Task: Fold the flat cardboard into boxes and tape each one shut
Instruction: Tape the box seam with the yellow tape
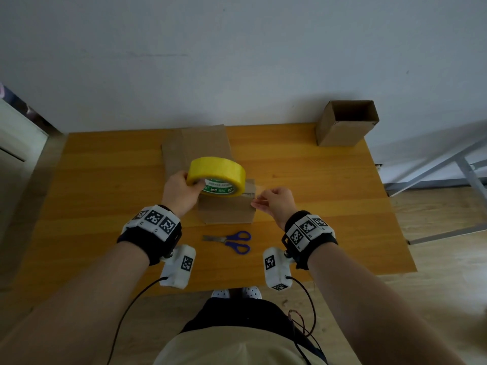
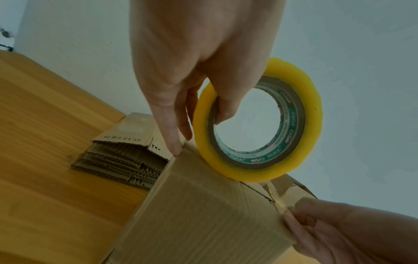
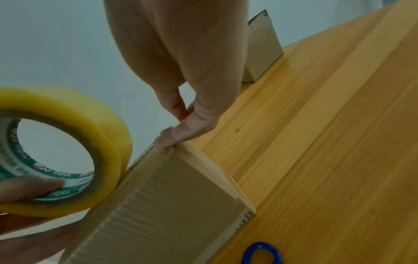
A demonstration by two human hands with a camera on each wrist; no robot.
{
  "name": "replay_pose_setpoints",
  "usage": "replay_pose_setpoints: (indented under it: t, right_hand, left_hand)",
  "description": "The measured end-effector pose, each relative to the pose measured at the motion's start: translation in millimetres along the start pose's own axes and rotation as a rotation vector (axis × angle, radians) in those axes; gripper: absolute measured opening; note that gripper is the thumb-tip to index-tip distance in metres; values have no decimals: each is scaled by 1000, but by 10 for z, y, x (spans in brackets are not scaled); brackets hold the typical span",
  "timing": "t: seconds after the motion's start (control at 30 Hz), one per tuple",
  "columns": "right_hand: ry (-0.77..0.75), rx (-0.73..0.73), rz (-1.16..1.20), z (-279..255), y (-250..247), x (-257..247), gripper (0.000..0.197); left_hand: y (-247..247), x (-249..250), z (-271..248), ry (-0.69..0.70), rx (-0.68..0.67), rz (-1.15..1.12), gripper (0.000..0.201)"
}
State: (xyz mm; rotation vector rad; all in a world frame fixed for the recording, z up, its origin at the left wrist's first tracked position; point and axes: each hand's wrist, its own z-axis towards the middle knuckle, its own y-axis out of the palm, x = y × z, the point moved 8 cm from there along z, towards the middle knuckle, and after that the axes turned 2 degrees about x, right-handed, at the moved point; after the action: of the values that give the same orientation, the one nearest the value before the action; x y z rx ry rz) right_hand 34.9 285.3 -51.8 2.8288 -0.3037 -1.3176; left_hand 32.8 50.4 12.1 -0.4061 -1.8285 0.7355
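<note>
Tape roll (image 1: 216,175): translucent yellow, with a brown core (image 2: 300,100) whose inner face carries a green-and-white printed label. Folded box (image 1: 226,208): plain brown cardboard with fine ribbing; open box (image 1: 347,123) and flat cardboard stack (image 2: 126,157): the same brown, the stack showing corrugated edges and small dark print. Surface (image 1: 316,180): orange-yellow wood with lengthwise grain bands. Scissors (image 1: 228,241): blue handles, grey blades. Wrist bands (image 1: 151,229): black, bearing white blocks with black-and-white square code markers. Wall (image 1: 237,61): pale grey-white. Shoes (image 1: 235,293): white with dark dots.
</note>
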Motion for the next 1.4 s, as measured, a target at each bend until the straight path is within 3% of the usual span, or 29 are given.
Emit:
replay_pose_setpoints:
  t: [0.27,0.5,0.7,0.77,0.87,0.93,1.03,1.17,1.3,1.4]
  right_hand:
    - [32,24,-69,63,-21,58,2]
    - [29,47,-310,72,-5,147,28]
    - [63,75,-416,107,-19,196,27]
    - [85,121,-433,115,-93,237,41]
    - [-125,169,-520,104,-174,108,38]
    - [-252,119,-460,51,-140,24,37]
    - [-185,-67,-360,44,38,125,50]
    - [-128,-333,-530,-94,274,265,78]
    - [-108,-342,-704,-101,293,285,94]
    - [-107,-339,-831,-78,302,307,94]
  left_hand:
    - [-14,1,15,10,9,-2,31]
    - [8,6,-6,5,14,-6,40]
    - [29,13,-31,1,33,-20,49]
    - [24,2,-28,-1,41,-26,49]
    - [19,-14,-24,-10,35,-40,50]
    - [18,-16,-26,-15,28,-48,50]
    - [28,-9,-25,-12,15,-36,48]
    - [34,5,-28,4,2,-9,45]
    - [41,0,-32,-2,-12,-19,46]
    - [45,-2,-30,2,-20,-17,46]
